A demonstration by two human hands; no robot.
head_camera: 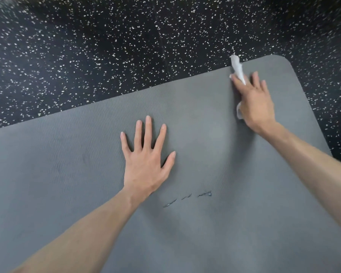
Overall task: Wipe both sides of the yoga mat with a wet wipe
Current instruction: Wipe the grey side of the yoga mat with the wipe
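A grey ribbed yoga mat (77,164) lies flat on the floor and fills the lower part of the view. Its rounded far right corner is at the upper right. My left hand (146,154) rests flat on the mat's middle with fingers spread and straight. My right hand (254,103) presses a white wet wipe (237,68) onto the mat near its far edge. The wipe runs under my palm, one crumpled end sticking out past my fingertips over the mat's edge and another bit showing by my wrist.
Black rubber floor with white speckles (106,46) surrounds the mat at the far side and right. A seam runs through the floor tiles. Three small dark scuff marks (187,199) sit on the mat near me.
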